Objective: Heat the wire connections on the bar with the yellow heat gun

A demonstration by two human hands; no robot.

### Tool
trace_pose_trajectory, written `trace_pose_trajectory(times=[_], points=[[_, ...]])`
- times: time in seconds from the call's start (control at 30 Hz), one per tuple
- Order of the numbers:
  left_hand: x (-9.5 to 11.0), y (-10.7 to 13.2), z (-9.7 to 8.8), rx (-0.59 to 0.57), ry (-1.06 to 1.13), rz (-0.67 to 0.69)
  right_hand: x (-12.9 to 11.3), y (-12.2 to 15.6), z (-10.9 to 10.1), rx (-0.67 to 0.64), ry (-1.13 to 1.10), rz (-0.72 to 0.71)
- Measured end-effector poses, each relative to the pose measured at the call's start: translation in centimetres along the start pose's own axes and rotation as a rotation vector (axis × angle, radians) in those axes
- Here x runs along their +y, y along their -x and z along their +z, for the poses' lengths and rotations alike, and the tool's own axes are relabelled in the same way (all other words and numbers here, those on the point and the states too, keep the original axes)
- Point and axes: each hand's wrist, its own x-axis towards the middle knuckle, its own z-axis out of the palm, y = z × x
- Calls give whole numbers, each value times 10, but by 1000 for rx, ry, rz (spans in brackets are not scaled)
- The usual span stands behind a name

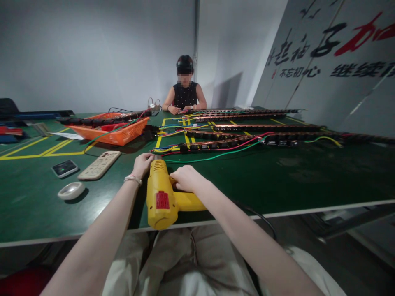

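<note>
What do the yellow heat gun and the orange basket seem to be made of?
The yellow heat gun looks like hard moulded plastic, smooth with a slight sheen and ribbed vents near the nozzle. The orange basket is probably plastic too: its walls are a moulded lattice of holes.

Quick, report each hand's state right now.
Left hand: fingers curled at the front end of the yellow plastic heat gun; whether it grips anything cannot be told.
Right hand: closed on the gun's handle.
</note>
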Motion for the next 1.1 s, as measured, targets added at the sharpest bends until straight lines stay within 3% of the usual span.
trace_pose_trajectory(times=[0.33,0.63,0.77,0.93,1.1], points=[[24,2,9,-57,-378,77,13,15,-3,-62,21,39],[24,10,6,-148,-358,212,12,15,-4,-88,45,60],[31,16,3,-159,-279,163,13,14,-3,-69,47,42],[31,14,3,-16,-47,232,20,13,2,-43,13,42],[29,8,-7,247,183,212,26,13,3,-29,-5,69]])
